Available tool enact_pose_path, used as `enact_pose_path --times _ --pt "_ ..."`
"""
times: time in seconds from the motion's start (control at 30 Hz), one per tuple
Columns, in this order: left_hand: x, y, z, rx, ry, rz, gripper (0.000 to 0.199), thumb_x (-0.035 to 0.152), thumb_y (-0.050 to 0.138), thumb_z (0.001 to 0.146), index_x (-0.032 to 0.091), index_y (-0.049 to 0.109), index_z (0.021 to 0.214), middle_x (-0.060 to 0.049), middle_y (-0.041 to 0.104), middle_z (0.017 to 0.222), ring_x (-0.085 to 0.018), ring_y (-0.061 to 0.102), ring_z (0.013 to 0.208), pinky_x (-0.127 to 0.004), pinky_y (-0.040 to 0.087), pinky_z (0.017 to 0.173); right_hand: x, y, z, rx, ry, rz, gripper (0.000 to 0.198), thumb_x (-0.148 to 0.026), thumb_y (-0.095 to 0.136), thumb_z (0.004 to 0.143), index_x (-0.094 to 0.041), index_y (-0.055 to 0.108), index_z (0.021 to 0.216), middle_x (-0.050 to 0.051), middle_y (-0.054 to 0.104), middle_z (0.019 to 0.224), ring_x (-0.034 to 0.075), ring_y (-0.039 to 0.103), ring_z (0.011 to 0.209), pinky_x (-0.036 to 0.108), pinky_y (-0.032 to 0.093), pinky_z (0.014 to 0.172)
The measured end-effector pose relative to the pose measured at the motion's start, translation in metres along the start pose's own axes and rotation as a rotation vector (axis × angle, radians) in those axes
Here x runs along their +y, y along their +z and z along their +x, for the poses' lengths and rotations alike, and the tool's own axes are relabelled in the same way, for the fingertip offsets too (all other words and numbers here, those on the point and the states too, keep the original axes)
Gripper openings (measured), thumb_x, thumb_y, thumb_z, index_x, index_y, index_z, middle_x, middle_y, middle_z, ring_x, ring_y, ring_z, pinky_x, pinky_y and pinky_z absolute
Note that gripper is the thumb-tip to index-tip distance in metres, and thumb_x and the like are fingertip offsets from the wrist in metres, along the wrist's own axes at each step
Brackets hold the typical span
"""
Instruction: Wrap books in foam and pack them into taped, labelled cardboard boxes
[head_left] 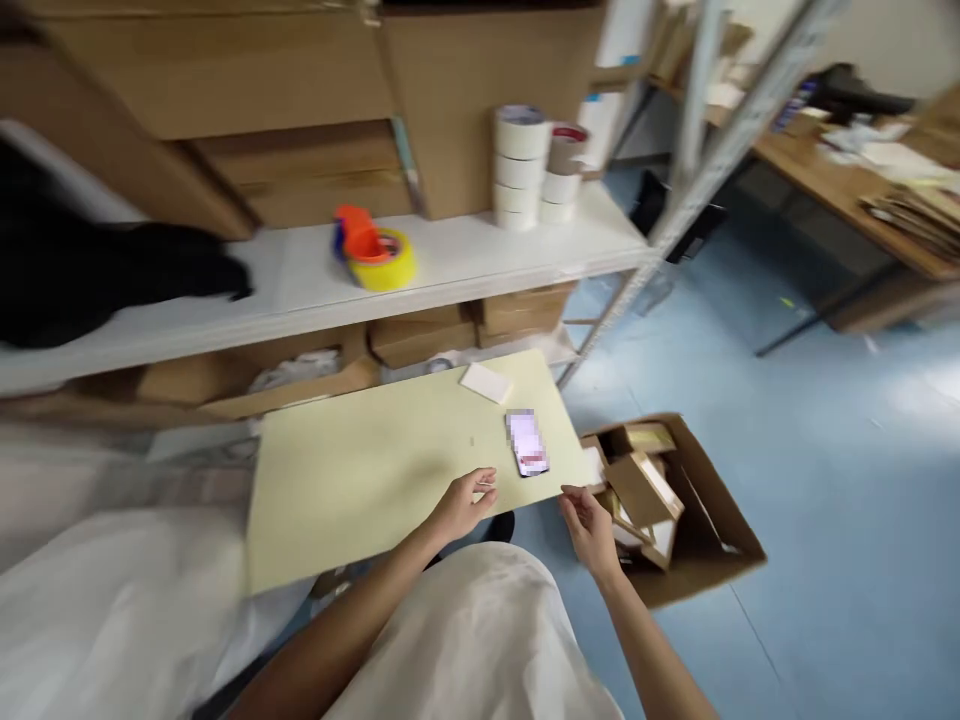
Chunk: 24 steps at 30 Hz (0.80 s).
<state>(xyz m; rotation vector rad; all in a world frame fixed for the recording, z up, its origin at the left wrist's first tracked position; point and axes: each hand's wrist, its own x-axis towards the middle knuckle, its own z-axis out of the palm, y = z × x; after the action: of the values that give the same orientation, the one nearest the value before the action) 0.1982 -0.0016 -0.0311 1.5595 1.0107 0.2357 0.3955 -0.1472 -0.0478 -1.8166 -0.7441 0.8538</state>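
My left hand (466, 503) is over the front edge of a pale yellow tabletop (352, 480). Its fingers are loosely bent and apart, and I see nothing held in them. At the table's right front corner is my right hand (589, 525), fingers slightly curled and parted, with no object visible in it. Whether its fingertips touch the edge I cannot tell. Between and beyond the hands lies a phone (527, 443) with a lit, blurred screen. Farther back on the tabletop rests a small white flat box (486, 382).
A cardboard box (720, 500) full of small cartons (645, 490) stands on the floor at right. Behind the table, a metal shelf (450, 245) holds yellow tape (386, 265), an orange tape dispenser (360, 235), stacked white rolls (519, 170) and a black cloth (112, 265).
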Motion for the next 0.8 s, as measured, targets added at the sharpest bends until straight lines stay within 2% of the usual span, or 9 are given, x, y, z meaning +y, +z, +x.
enact_pose_path --times 0.17,0.3,0.4,0.5,0.6,0.7,0.8 --pt "-0.028 -0.068 -0.095 0.383 -0.11 0.008 0.04 0.036 0.052 0.082 0.02 0.057 0.118 -0.012 0.065 0.116 -0.022 0.065 0.098 -0.032 0.054 0.075 -0.048 0.07 0.02 -0.394 -0.154 -0.23 0.042 -0.053 0.051 0.082 -0.016 0.063 0.099 0.014 0.07 0.092 0.026 0.066 0.081 0.032 0.051 0.055" --pt "-0.068 -0.113 -0.172 0.655 -0.159 0.053 0.039 0.035 0.054 0.081 0.022 0.058 0.117 -0.01 0.065 0.116 -0.022 0.064 0.1 -0.035 0.051 0.085 -0.077 0.155 0.011 -0.651 -0.332 -0.385 0.043 -0.054 0.046 0.084 -0.019 0.063 0.101 0.006 0.064 0.066 0.024 0.066 0.067 0.03 0.047 0.05" --pt "-0.103 -0.137 -0.224 0.838 -0.207 0.044 0.037 0.035 0.051 0.083 0.021 0.059 0.116 -0.011 0.065 0.114 -0.022 0.064 0.097 -0.037 0.049 0.089 -0.099 0.225 -0.018 -0.872 -0.51 -0.503 0.042 -0.053 0.042 0.086 -0.021 0.064 0.098 0.0 0.055 0.053 0.019 0.058 0.052 0.029 0.046 0.05" --pt "-0.13 -0.152 -0.273 0.946 -0.267 -0.005 0.036 0.035 0.05 0.083 0.021 0.06 0.115 -0.01 0.067 0.111 -0.023 0.065 0.096 -0.037 0.052 0.082 -0.118 0.29 -0.058 -1.067 -0.666 -0.606 0.04 -0.048 0.039 0.088 -0.021 0.063 0.104 0.0 0.058 0.057 0.018 0.056 0.052 0.03 0.047 0.055" --pt "-0.151 -0.161 -0.321 1.061 -0.303 -0.061 0.037 0.037 0.05 0.083 0.02 0.06 0.114 -0.011 0.067 0.11 -0.024 0.064 0.096 -0.035 0.054 0.074 -0.135 0.349 -0.102 -1.257 -0.829 -0.68 0.038 -0.04 0.039 0.089 -0.021 0.059 0.115 0.003 0.067 0.073 0.019 0.061 0.064 0.033 0.049 0.066" --pt "-0.169 -0.165 -0.364 1.229 -0.362 -0.116 0.039 0.039 0.048 0.084 0.018 0.059 0.115 -0.013 0.066 0.111 -0.024 0.065 0.093 -0.034 0.055 0.068 -0.151 0.397 -0.144 -1.468 -1.021 -0.727 0.037 -0.033 0.039 0.089 -0.022 0.057 0.119 0.005 0.07 0.086 0.02 0.064 0.074 0.034 0.049 0.073" --pt "-0.185 -0.164 -0.396 1.397 -0.452 -0.127 0.038 0.039 0.049 0.084 0.019 0.058 0.114 -0.011 0.067 0.108 -0.023 0.065 0.092 -0.034 0.055 0.067 -0.165 0.433 -0.174 -1.632 -1.189 -0.704 0.036 -0.029 0.04 0.089 -0.024 0.059 0.119 0.006 0.07 0.097 0.021 0.065 0.083 0.034 0.049 0.076"
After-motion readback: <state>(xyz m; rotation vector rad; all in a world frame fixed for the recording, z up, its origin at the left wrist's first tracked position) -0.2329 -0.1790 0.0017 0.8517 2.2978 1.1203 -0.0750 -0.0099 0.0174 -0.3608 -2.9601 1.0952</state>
